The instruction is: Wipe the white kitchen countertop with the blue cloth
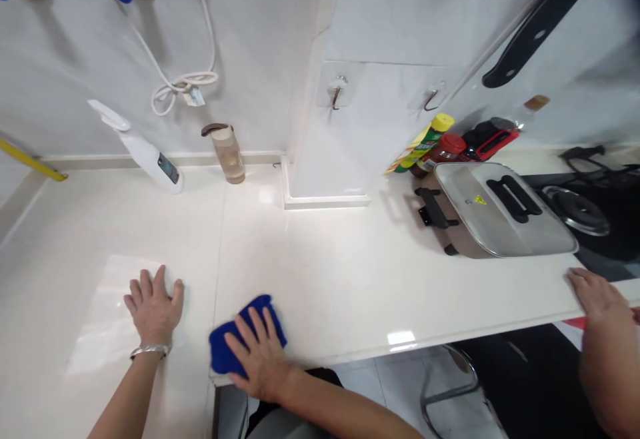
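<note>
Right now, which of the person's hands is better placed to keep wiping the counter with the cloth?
Right. The right hand lies flat on the blue cloth near the counter edge. The left hand rests bare on the counter beside it, apart from the cloth.

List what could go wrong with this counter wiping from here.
1. The blue cloth under the right hand sits at the counter edge and might slide off.
2. A wide sweep could tip the upright water bottle or spray bottle.
3. Another person's hand rests on the edge nearby; they might collide.
</note>
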Demonstrator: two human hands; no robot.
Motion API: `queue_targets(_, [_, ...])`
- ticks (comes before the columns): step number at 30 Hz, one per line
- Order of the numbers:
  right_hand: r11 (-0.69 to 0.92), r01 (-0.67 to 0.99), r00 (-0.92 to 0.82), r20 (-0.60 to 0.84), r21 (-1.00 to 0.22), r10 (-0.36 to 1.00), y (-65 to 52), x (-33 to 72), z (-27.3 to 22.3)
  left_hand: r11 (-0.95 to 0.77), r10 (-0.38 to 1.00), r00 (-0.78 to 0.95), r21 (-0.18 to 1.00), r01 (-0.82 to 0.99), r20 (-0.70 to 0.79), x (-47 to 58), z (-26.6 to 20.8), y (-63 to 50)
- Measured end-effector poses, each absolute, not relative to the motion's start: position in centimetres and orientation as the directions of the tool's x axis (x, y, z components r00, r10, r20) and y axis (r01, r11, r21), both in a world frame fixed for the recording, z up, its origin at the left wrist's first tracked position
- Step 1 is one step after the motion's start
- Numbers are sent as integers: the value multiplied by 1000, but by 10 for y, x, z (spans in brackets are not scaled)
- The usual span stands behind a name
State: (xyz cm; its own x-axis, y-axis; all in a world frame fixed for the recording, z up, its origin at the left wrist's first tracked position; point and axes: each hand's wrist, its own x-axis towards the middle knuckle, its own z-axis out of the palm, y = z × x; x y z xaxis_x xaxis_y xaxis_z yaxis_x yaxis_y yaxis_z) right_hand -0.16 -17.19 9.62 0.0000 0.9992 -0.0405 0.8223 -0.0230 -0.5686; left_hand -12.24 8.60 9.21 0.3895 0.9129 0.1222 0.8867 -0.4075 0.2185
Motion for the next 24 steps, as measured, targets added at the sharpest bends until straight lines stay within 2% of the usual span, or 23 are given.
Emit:
queue_targets(2, [24, 811, -45, -20, -585, 999, -152, -15, 101, -407, 911, 376, 221, 886, 167, -123, 91, 86])
queue_targets(6, [109, 804, -121, 19, -585, 992, -162, -2, 98, -388, 920, 367, 198, 900, 135, -125, 90, 89])
queue_targets(8, [94, 824, -97, 24, -558, 995, -188, 23, 91, -386, 921, 367, 194, 902, 127, -127, 89, 91])
queue_targets(10, [-1, 873, 17, 29, -488, 999, -223, 55, 83, -395, 917, 374, 198, 897, 136, -129, 88, 92])
queue_targets(13, [-206, 926, 243, 80, -317, 967, -282, 105, 72, -409, 911, 383, 216, 887, 156, -131, 87, 92])
queue_targets(17, [-485, 862, 506, 191, -145, 841, -351, 156, 57, -398, 916, 371, 227, 889, 153, -131, 88, 93])
queue_targets(20, [-661, 743, 658, 293, -106, 694, -383, 174, 42, -405, 912, 374, 225, 886, 167, -132, 89, 94])
queue_targets(24, [-759, 644, 723, 400, -95, 564, -394, 175, 25, -399, 915, 376, 176, 900, 148, -136, 81, 95])
